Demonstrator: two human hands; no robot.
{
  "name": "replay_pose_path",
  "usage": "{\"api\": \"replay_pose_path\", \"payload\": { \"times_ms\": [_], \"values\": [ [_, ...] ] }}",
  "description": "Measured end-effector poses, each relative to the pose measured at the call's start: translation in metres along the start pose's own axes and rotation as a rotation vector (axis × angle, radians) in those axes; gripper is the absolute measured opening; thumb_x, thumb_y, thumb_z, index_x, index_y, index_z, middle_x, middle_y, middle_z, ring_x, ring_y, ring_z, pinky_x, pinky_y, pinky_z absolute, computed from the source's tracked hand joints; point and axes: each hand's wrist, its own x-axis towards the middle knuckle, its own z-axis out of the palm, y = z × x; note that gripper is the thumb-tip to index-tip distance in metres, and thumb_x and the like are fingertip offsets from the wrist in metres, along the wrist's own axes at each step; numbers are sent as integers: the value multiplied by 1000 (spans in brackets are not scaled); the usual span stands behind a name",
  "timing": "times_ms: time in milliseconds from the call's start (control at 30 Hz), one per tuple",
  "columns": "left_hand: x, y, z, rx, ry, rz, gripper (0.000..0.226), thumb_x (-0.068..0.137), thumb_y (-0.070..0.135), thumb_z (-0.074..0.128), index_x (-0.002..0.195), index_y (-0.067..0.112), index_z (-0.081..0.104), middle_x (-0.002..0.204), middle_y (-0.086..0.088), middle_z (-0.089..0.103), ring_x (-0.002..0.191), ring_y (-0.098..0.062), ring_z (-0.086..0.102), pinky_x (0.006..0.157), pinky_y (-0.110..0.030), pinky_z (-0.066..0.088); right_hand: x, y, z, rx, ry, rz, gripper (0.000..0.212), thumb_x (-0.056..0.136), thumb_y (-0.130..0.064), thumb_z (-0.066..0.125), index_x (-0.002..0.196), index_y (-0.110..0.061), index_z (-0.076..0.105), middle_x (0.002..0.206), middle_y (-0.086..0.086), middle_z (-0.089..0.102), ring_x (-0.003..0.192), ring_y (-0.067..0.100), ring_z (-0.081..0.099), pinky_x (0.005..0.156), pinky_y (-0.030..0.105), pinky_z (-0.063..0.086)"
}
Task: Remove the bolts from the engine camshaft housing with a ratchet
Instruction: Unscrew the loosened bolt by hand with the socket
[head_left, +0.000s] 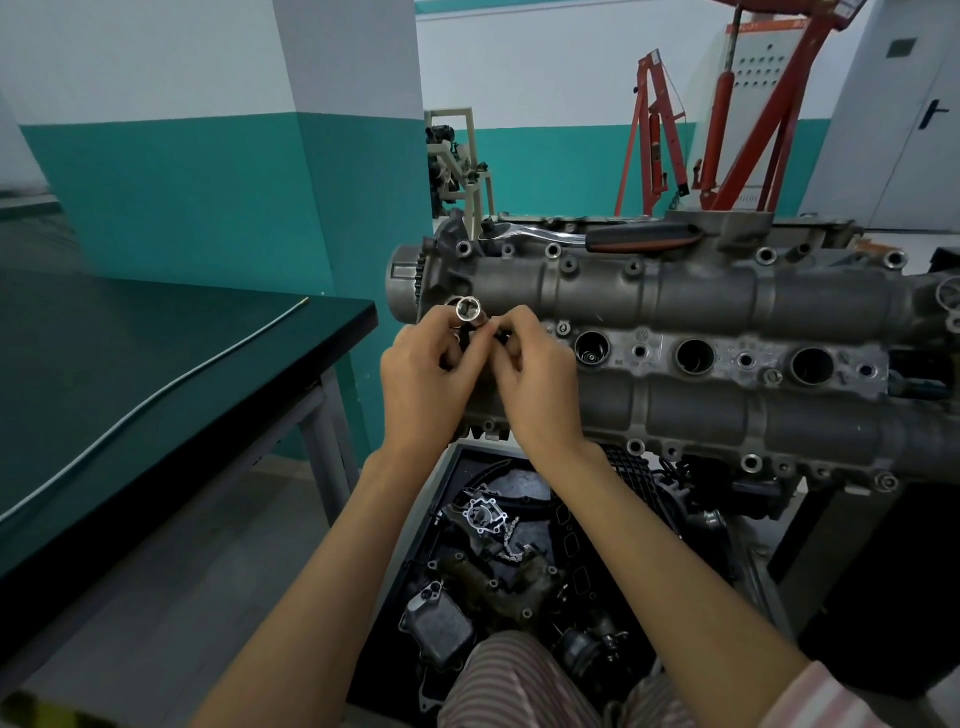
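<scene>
Both hands meet just in front of the chain end of the grey cast-aluminium camshaft housing (675, 301). Left hand (423, 384): fingers curled, pinching a short chrome socket (468, 312), its square drive hole facing the camera. Right hand (535, 379): fingertips curled in tight against the socket's lower end, pinching a small dark part there; prob. a bolt or bit, too hidden to say which. Neither hand touches the housing itself.

Ratchet w/ chrome shank and black-and-orange handle (597, 238) lies unattended along the far top edge of the housing, well apart from both hands, no socket seen on it.

Housing sits on its engine stand; several bolt holes along its flanges look empty, others unclear at this res.

Risks, as judged:
- Small part slips from the right fingertips and drops into the black plastic bin of loose engine parts (498, 561) directly below; hard to find among the clutter.
- Part could also fall into one of the open round bores (592, 351) just beside the hands.
- Ratchet resting loose on the rim may slide off if the housing is knocked.
- Socket half-seated on the drive later = rounded bolt head.
</scene>
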Motion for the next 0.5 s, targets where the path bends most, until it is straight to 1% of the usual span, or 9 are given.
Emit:
{"api": "replay_pose_path", "payload": {
  "times_ms": [100, 167, 200, 233, 300, 400, 500],
  "values": [
    [0, 1, 2, 0, 28, -19, 23, 85, 25, 66, 74, 6, 58, 48, -3, 43, 46, -22, 39, 48, -34, 35, 0, 0, -1, -1, -19, -14, 6, 92, -9, 53, 90, -7, 58, 55, -19, 37, 50, -1, 45, 50, 12, 31],
    [0, 1, 3, -14, 59, -48, 26, 84, 24, 67, 70, 6, 55, 48, -4, 43, 45, -23, 39, 47, -36, 36, 0, 0, -1, -13, -44, -31, 12, 93, -10, 51, 98, -8, 61, 59, -16, 45, 52, 1, 45, 52, 15, 33],
    [1, 1, 4, -19, 70, -55, 27, 84, 24, 68, 69, 8, 53, 48, -4, 43, 45, -23, 38, 47, -36, 36, 0, 0, -2, -19, -57, -40, 15, 93, -10, 50, 102, -9, 61, 62, -11, 52, 54, 4, 48, 53, 21, 38],
    [1, 1, 4, -22, 73, -59, 26, 84, 25, 68, 68, 12, 52, 48, -3, 43, 45, -23, 38, 47, -35, 36, 0, -1, -2, -30, -71, -51, 17, 94, -10, 49, 105, -9, 62, 67, -3, 58, 57, 11, 53, 55, 28, 43],
    [0, 0, 4, -28, 63, -57, 25, 84, 30, 66, 71, 15, 51, 48, 0, 43, 46, -20, 39, 47, -33, 36, 0, -1, -3, -63, -93, -73, 21, 95, -12, 46, 110, -9, 61, 72, 5, 62, 61, 19, 57, 58, 38, 47],
    [0, 0, 3, -20, 25, -14, 24, 86, 37, 58, 84, 13, 59, 50, 2, 48, 45, -17, 44, 49, -32, 38, 0, -1, -3, -93, -93, -97, 25, 97, -15, 44, 114, -8, 60, 75, 6, 64, 63, 20, 59, 59, 41, 49],
    [0, -1, 0, -1, -24, 23, 23, 90, 29, 56, 109, 18, 63, 51, 1, 54, 46, -18, 50, 48, -33, 42, 0, -2, -4, -112, -89, -117, 27, 97, -14, 45, 118, -8, 60, 82, 8, 68, 69, 21, 63, 63, 39, 51]
  ]
}}
